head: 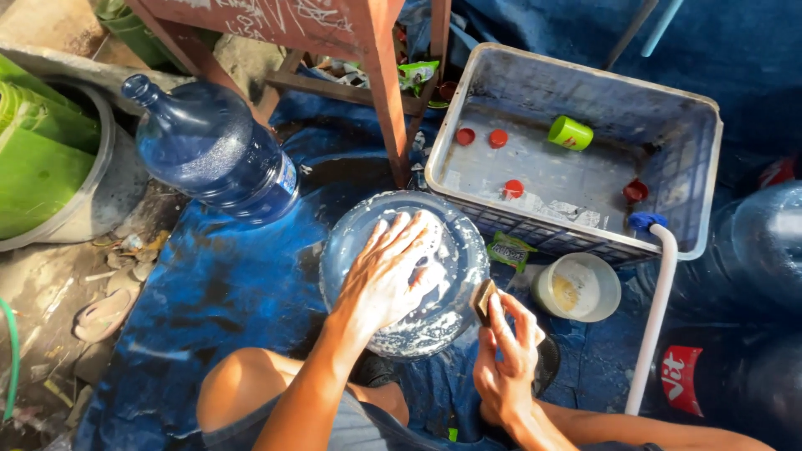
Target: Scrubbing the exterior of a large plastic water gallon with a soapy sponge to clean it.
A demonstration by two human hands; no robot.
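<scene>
A blue tarp (225, 292) is covering the ground, sunlight falling across it. The left hand (391, 271) is lying flat, fingers spread wide, on the soapy upturned base of a big water jug (455, 292) between the knees. The right hand (507, 359) is pinching a small scrub pad (484, 299) just beside the jug's rim. A grey crate (668, 134) is sitting behind.

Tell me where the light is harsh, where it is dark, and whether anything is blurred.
Head view: hard sun whitens the soapy bottle under the left hand and the crate floor; the lower right corner lies in deep shadow; the right hand holding a small pad looks sharp, edges slightly bowed.
</scene>
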